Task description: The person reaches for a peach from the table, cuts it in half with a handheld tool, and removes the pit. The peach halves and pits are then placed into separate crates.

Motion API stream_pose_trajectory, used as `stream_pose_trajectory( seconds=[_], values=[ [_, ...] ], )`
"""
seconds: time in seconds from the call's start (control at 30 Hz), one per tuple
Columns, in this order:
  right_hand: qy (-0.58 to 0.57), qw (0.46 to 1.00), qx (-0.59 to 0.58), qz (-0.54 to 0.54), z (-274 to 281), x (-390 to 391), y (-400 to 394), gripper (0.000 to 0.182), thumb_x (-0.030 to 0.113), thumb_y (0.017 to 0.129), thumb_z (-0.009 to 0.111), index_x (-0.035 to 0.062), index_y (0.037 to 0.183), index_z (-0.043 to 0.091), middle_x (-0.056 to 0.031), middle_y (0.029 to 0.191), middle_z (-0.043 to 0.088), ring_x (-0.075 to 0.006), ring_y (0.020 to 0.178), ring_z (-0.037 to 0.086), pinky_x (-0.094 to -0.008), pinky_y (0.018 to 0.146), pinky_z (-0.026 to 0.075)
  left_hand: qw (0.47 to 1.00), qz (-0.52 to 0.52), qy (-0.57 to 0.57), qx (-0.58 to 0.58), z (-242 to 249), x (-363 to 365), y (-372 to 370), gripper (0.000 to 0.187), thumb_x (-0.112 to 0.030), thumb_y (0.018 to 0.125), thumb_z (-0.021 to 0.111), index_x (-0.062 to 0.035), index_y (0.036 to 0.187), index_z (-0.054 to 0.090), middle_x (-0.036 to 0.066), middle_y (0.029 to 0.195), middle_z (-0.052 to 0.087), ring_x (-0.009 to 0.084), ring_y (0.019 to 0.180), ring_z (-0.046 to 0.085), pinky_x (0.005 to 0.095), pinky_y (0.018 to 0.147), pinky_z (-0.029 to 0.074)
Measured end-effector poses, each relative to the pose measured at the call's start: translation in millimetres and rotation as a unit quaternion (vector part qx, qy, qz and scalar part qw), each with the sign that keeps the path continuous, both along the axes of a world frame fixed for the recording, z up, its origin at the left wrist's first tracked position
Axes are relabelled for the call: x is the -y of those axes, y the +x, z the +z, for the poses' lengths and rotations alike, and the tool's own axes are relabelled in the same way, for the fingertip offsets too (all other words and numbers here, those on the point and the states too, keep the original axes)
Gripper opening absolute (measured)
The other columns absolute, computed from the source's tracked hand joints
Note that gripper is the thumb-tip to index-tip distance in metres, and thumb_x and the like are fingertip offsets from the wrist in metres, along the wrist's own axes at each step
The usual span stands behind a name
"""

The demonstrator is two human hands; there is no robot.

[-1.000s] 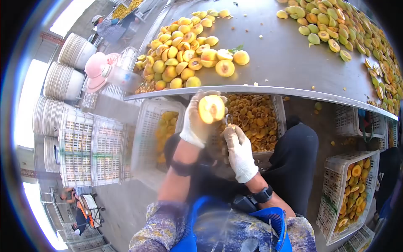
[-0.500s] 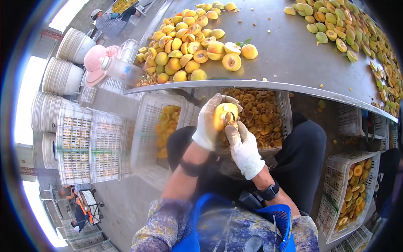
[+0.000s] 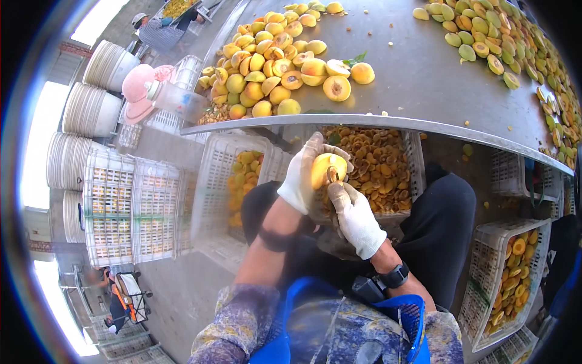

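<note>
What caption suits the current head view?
Gloved left hand holds a yellow fruit, right hand holds a small tool to it, beside a fruit-strewn metal table.

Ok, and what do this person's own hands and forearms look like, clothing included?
The left hand and right hand wear whitish cloth gloves, the fingers stained brownish. There is a dark band at the left wrist and a dark watch-like device at the right. The sleeves are mottled purple, white and yellow, leaving the forearms uncovered.

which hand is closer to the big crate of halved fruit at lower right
Right. The right hand is left of the crate, with the knee between them; the left hand, holding a fruit, is farther left.
</note>
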State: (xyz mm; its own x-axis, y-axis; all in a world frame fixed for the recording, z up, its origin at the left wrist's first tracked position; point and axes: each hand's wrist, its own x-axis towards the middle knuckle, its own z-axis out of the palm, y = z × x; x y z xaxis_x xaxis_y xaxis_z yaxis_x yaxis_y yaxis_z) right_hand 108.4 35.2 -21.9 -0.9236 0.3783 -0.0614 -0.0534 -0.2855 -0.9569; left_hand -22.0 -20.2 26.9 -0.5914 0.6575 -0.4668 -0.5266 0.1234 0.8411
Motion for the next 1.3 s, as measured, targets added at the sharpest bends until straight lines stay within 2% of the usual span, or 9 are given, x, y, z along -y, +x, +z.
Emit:
stream_pose_trajectory(
  seconds=[0.2, 0.3, 0.47, 0.77, 0.97, 1.07, 1.17, 1.27, 1.3],
  values=[
    [-0.166, 0.981, 0.097, 0.006, 28, -14, -4, 0.043, 0.047, 0.1, 0.045, 0.006, 0.096, 0.056, 0.0016, 0.056, 0.046, -0.0081, 0.034, 0.038, -0.024, 0.031, 0.03, 0.987, 0.065, 0.111, 0.093, 4, -9, 10, 0.069, -0.065, 0.095, 0.036, -0.0023, 0.112, 0.059, 0.015, 0.1, 0.065, 0.0225, 0.08, 0.063, 0.0373, 0.077, 0.054],
    [-0.231, 0.962, 0.145, 0.019, 36, -22, -4, 0.045, 0.048, 0.101, 0.041, 0.0052, 0.098, 0.056, 0.0009, 0.053, 0.046, -0.0088, 0.033, 0.038, -0.0245, 0.029, 0.03, 0.988, 0.069, 0.131, -0.047, -1, -11, 25, 0.064, -0.062, 0.094, 0.044, -0.0049, 0.119, 0.057, 0.013, 0.103, 0.064, 0.0228, 0.084, 0.064, 0.0374, 0.078, 0.055],
    [-0.193, 0.973, 0.128, 0.008, 30, -9, -3, 0.044, 0.046, 0.102, 0.04, 0.0051, 0.1, 0.056, 0.0011, 0.052, 0.045, -0.0086, 0.033, 0.039, -0.0245, 0.029, 0.03, 0.981, 0.129, 0.095, -0.114, -7, -17, 32, 0.034, -0.034, 0.094, 0.062, -0.0014, 0.104, 0.061, 0.011, 0.092, 0.065, 0.0194, 0.073, 0.066, 0.0291, 0.057, 0.055],
    [-0.277, 0.951, 0.134, 0.043, 26, -7, 1, 0.037, 0.041, 0.102, 0.043, 0.0068, 0.099, 0.056, 0.0025, 0.054, 0.046, -0.0064, 0.036, 0.038, -0.0228, 0.033, 0.031, 0.986, 0.067, 0.06, -0.138, -3, -15, 22, 0.037, -0.036, 0.094, 0.06, 0.0009, 0.094, 0.064, 0.013, 0.085, 0.066, 0.0194, 0.067, 0.065, 0.029, 0.056, 0.055],
    [-0.196, 0.973, 0.121, 0.009, 23, 0, -1, 0.036, 0.038, 0.102, 0.044, 0.0047, 0.104, 0.057, -0.0004, 0.063, 0.053, -0.0067, 0.042, 0.045, -0.0225, 0.038, 0.038, 0.98, 0.114, 0.075, -0.148, -6, -17, 26, 0.042, -0.039, 0.093, 0.062, 0.0035, 0.092, 0.064, 0.015, 0.082, 0.067, 0.021, 0.068, 0.067, 0.0301, 0.055, 0.056],
    [0.036, 0.993, 0.039, -0.106, -24, 18, -12, 0.038, 0.036, 0.102, 0.044, 0.0007, 0.111, 0.057, -0.0042, 0.075, 0.06, -0.01, 0.056, 0.054, -0.0266, 0.05, 0.048, 0.978, 0.126, 0.08, -0.144, -11, -19, 26, 0.042, -0.039, 0.093, 0.062, 0.0035, 0.092, 0.064, 0.015, 0.081, 0.067, 0.0213, 0.067, 0.067, 0.0303, 0.054, 0.056],
    [-0.025, 0.997, 0.054, -0.056, -17, 9, -10, 0.039, 0.034, 0.102, 0.045, -0.0018, 0.114, 0.056, -0.0067, 0.084, 0.064, -0.0136, 0.068, 0.057, -0.0315, 0.062, 0.051, 0.977, 0.127, 0.08, -0.153, -10, -21, 24, 0.039, -0.035, 0.094, 0.06, 0.0043, 0.092, 0.065, 0.015, 0.081, 0.068, 0.0206, 0.068, 0.067, 0.0295, 0.057, 0.055],
    [-0.113, 0.986, 0.119, -0.037, 13, 3, -6, 0.034, 0.028, 0.101, 0.048, -0.0031, 0.106, 0.059, -0.0256, 0.09, 0.065, -0.0379, 0.082, 0.064, -0.0421, 0.073, 0.05, 0.948, 0.113, 0.096, -0.281, -14, -18, 22, 0.034, -0.028, 0.095, 0.059, 0.0045, 0.093, 0.065, 0.014, 0.082, 0.069, 0.0191, 0.07, 0.066, 0.0289, 0.061, 0.055],
    [-0.05, 0.991, 0.114, -0.04, 17, -1, -5, 0.033, 0.027, 0.101, 0.047, -0.0031, 0.106, 0.059, -0.0266, 0.09, 0.065, -0.0408, 0.083, 0.064, -0.043, 0.073, 0.05, 0.945, 0.111, 0.088, -0.296, -23, -15, 17, 0.029, -0.023, 0.095, 0.057, 0.0045, 0.094, 0.066, 0.013, 0.083, 0.069, 0.0179, 0.072, 0.066, 0.0287, 0.065, 0.055]
  ],
)
